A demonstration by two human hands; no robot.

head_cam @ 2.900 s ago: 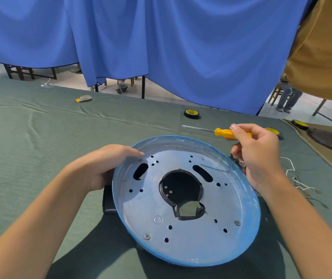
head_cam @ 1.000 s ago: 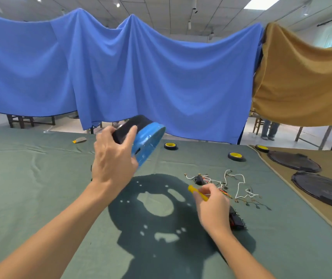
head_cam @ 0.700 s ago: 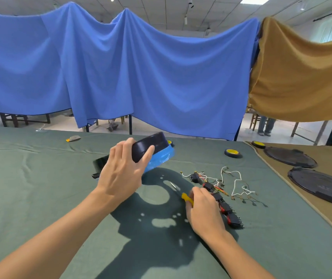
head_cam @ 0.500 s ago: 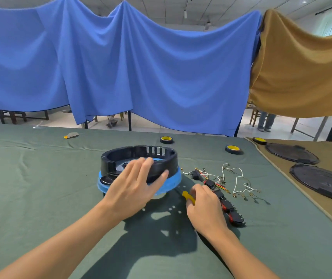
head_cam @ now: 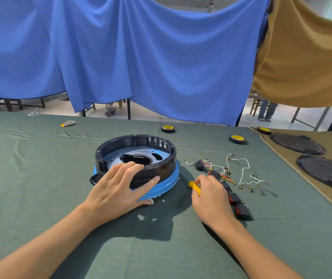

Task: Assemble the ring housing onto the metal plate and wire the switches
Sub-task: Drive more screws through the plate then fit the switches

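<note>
A big blue curtain (head_cam: 141,57) hangs across the back. A brown curtain (head_cam: 302,57) hangs next to it on the right. In front of them is a wide table (head_cam: 30,178) with a green cloth on it. On the far right, two flat black round covers (head_cam: 326,172) lie on a brown cloth.

The metal plate (head_cam: 167,184) lies flat in the middle of the table. It is round and grey with a blue edge. The black ring housing (head_cam: 161,168) sits on top of it with its open side up. You can see the grey plate and its holes through the ring.

The left hand (head_cam: 116,190) rests on the near side of the ring. Its grip is spread, with the fingers laid flat over the black wall. The thumb lies low by the blue edge.

The right hand (head_cam: 211,196) is just to the right of the plate. Its grip is curled tight around the yellow handle of a screwdriver (head_cam: 194,187). The dark shaft points at the blue edge and comes very near it. I cannot tell if it touches.

The switches (head_cam: 235,200) are black and red. They lie in a row on the table, right beside the right hand. Their wires (head_cam: 243,170) are white, red and yellow, in a loose tangle behind the hand.

Three small tape rolls (head_cam: 168,128) with yellow middles sit far back. A little grey and yellow thing (head_cam: 68,123) lies at the back left.
</note>
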